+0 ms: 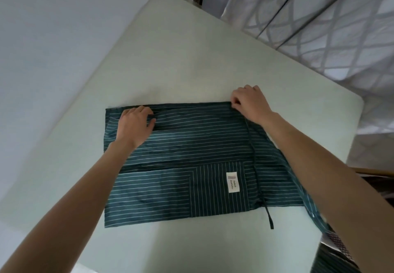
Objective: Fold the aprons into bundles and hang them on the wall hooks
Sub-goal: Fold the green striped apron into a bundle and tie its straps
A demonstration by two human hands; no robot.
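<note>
A person's left hand (pixel 136 121) lies on the far left part of a dark green striped apron (pixel 181 161), its fingers curled into the cloth and gathering a small ridge of it, while the right hand (pixel 248 104) pinches the apron's far edge near the right corner between thumb and fingertips. The apron lies spread flat in a rough rectangle on a pale table (pixel 170 59), already doubled over at least once to judge by the layered panels, with its pocket and a small white label (pixel 232 182) facing up near the front. A thin tie strap (pixel 255 166) trails across the right side of the cloth and off its near edge onto the tabletop, and part of the fabric hangs over the table's right side beneath the right forearm. Beyond the table stand a plain wall to the left and a patterned grey curtain (pixel 319 16) to the right. The folding appears to be at an early stage: the cloth is flattened but no bundle has been formed, and no wall hooks or other aprons can be made out, so the hanging remains to be done.
</note>
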